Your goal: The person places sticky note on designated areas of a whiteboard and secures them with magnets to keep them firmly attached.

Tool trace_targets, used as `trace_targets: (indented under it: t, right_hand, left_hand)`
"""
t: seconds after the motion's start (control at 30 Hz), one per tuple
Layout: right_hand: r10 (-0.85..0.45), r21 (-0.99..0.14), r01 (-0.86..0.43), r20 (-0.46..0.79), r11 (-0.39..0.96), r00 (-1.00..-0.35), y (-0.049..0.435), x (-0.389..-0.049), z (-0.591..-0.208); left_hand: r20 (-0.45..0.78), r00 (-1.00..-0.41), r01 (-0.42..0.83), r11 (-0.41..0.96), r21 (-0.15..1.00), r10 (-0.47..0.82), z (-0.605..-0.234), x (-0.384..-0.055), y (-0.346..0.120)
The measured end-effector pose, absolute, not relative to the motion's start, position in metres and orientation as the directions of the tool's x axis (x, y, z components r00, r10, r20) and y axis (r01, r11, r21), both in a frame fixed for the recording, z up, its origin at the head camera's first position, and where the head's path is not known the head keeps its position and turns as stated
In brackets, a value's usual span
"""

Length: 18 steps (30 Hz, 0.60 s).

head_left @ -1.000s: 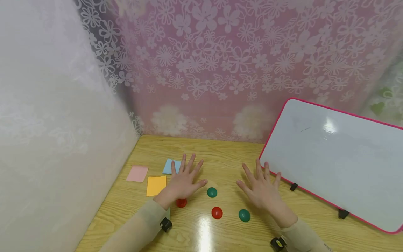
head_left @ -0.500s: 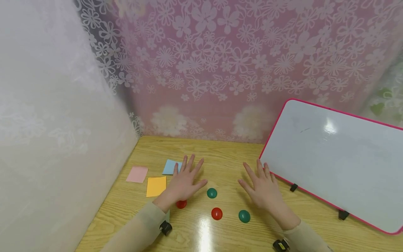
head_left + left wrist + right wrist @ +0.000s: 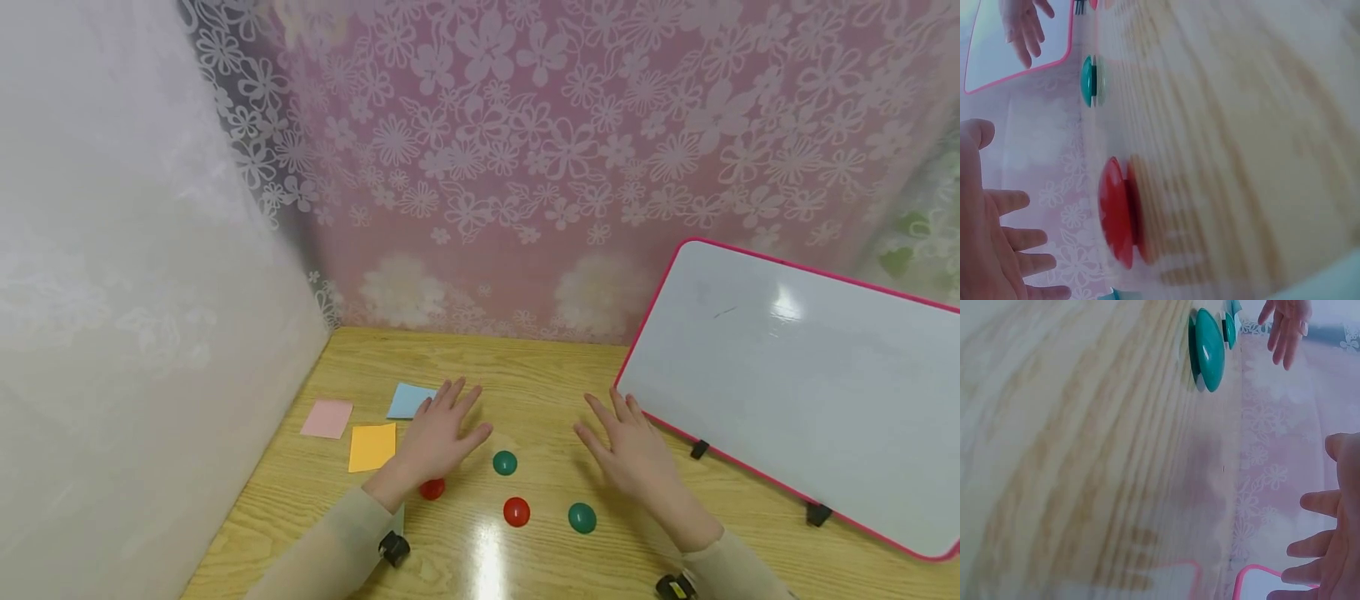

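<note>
Both hands hover over the wooden table, palms down and holding nothing. My left hand [image 3: 437,442] has its fingers extended, overlapping a blue sticky note [image 3: 405,402] in the head view. Partly behind its wrist lies a red domed disc [image 3: 432,490], seen large as a red disc [image 3: 1119,212] in the left wrist view. My right hand [image 3: 639,457], fingers loosely straight, is nearest a green domed disc [image 3: 582,518]. Between the hands lie another green disc [image 3: 505,463] and another red disc [image 3: 517,512]. The right wrist view shows the near green disc [image 3: 1210,350] standing on a narrower base.
A pink note [image 3: 327,418] and an orange note [image 3: 372,447] lie at the left. A pale green note [image 3: 400,518] is mostly hidden under the left sleeve. At right, a pink-framed whiteboard [image 3: 795,392] leans with black clips [image 3: 700,450] on its lower edge. A floral curtain [image 3: 480,167] hangs behind.
The fingers of both hands have drawn closer together from a wide spread. My right hand has shifted slightly right. The discs and notes keep their places on the table.
</note>
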State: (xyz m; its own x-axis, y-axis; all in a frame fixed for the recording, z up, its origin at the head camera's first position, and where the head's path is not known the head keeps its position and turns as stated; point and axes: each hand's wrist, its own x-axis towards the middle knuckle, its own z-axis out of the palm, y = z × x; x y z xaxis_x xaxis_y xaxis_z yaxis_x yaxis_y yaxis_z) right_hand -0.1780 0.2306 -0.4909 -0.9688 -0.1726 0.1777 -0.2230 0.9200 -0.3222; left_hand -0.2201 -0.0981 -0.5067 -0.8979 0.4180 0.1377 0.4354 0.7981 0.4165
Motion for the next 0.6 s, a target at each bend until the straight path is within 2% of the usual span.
trace_targets:
  t: [0.37, 0.6]
  right_hand:
    - [-0.162, -0.384, -0.24, 0.223, 0.892, -0.961, 0.239, -0.176, -0.488]
    - [-0.135, -0.459, -0.212, 0.194, 0.863, -0.972, 0.247, -0.173, -0.485]
  left_hand:
    - [0.194, -0.892, 0.451, 0.766, 0.458, 0.409, -0.505, -0.221, -0.098]
    - [0.201, -0.904, 0.423, 0.717, 0.554, 0.378, -0.499, -0.217, -0.098]
